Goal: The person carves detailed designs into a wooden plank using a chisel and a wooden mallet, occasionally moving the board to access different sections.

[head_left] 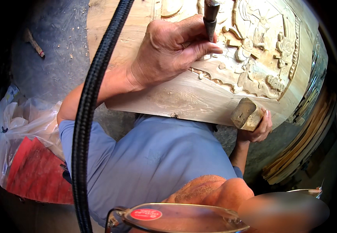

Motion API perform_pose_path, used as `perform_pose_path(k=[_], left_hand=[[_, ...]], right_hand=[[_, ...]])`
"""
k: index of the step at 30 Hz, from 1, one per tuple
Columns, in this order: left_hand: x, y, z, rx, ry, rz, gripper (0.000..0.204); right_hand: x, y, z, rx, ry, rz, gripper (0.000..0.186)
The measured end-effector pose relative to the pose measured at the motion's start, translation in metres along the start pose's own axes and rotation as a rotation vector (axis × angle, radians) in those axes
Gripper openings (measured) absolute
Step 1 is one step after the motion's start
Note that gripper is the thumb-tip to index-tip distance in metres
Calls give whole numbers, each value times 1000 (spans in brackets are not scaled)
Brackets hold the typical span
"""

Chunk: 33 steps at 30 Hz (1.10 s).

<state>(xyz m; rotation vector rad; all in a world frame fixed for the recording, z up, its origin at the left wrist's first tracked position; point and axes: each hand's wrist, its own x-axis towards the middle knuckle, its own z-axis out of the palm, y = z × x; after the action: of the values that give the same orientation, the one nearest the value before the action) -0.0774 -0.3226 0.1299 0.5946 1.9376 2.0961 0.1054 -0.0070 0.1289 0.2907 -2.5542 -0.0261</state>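
Pinched between the thumb and fingers of my left hand (172, 52) is a dark metal wood chisel (210, 23). It stands nearly upright, its lower end at the carved part of a pale wooden panel (153, 93). Flowers, leaves and a beaded border stand out in relief there. Lower right, my right hand (258, 130) is closed round a worn wooden mallet block (247, 114), held over the panel's near edge and apart from the chisel. Part of that hand is hidden behind the block.
A black braided hose (89, 97) runs across the left of the view. Left of me are a clear plastic bag (25, 116) and a red ridged object (40, 173). A short stick (34, 43) lies on the grey floor. Several chisels (312, 85) and curved boards (300, 139) are at right.
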Motion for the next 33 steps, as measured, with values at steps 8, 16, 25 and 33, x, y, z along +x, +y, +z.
perform_pose_path(k=[8, 16, 25, 33], left_hand=[[-1, -2, -2, 26, -42, 13, 16], [11, 3, -3, 370, -55, 236, 19], [45, 1, -10, 460, -410, 475, 26], [37, 7, -11, 582, -358, 583, 31]], right_hand=[[0, 0, 2, -8, 19, 4, 62], [0, 0, 0, 24, 29, -23, 62], [87, -11, -25, 291, 185, 275, 72], [178, -25, -41, 343, 147, 78, 63]])
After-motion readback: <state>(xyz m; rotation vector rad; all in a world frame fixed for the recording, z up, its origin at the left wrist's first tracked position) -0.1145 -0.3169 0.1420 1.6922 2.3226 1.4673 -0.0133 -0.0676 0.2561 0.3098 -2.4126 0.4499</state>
